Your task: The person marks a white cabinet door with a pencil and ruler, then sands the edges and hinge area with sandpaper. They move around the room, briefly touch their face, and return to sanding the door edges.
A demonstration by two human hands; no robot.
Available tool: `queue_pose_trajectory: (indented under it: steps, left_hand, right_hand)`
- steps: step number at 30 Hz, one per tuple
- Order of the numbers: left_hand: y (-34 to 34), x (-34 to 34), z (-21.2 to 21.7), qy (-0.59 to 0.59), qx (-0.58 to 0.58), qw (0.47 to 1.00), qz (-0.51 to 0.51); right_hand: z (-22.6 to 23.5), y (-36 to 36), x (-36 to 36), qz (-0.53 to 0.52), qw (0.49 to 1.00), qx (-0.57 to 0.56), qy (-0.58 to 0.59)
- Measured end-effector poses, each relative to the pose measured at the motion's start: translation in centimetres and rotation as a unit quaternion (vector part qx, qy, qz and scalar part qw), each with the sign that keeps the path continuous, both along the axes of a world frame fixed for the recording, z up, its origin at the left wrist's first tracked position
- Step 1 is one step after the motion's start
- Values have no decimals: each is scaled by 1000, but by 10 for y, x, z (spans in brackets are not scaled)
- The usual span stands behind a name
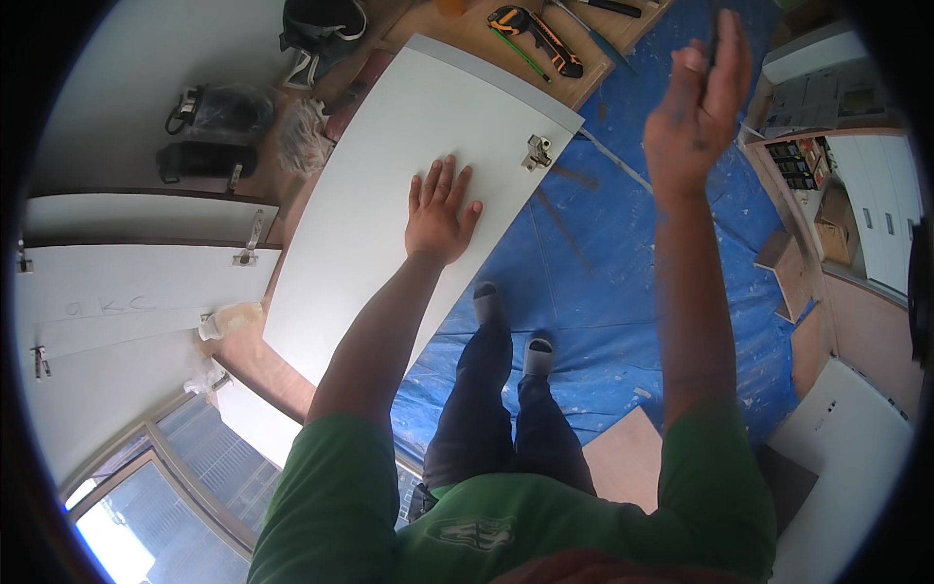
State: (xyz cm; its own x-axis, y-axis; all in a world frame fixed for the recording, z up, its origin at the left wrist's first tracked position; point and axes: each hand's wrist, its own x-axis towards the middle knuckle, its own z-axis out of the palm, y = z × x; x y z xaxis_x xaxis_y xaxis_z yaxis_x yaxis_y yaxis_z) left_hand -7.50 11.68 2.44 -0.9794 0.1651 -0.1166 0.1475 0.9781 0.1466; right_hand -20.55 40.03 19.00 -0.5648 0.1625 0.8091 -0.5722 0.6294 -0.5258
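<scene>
My left hand [440, 216] lies flat with spread fingers on a white cabinet door panel [389, 146], pressing on nothing else. Near the panel's right corner a metal hinge [536, 153] is fixed to its face. My right hand [693, 122] is raised to the right of the panel, over the blue sheet, and touches neither. Its thumb and fingers point up around a thin dark thing, which motion blur keeps me from naming. Past the panel's far edge, a black and orange utility knife [540, 41] lies beside a green pencil [520, 54] on a wooden surface.
A paint-marked blue sheet [545, 253] covers the floor under my feet. More white doors with hinges [146, 292] stand at the left, near black bottle-like items [209, 159]. Shelves with boxes [832, 209] line the right. A loose board [628, 457] lies by my legs.
</scene>
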Motion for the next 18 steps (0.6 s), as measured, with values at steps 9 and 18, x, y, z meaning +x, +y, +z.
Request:
queue_pose_trajectory:
  steps: [9, 18]
  left_hand:
    - [-6, 0, 11, -44, 49, 998, -10]
    - [4, -11, 25, -109, 46, 993, -22]
  right_hand:
    - [-104, -27, -66, 49, 915, 262, -303]
    - [-55, 140, 275, 66, 576, 251, -775]
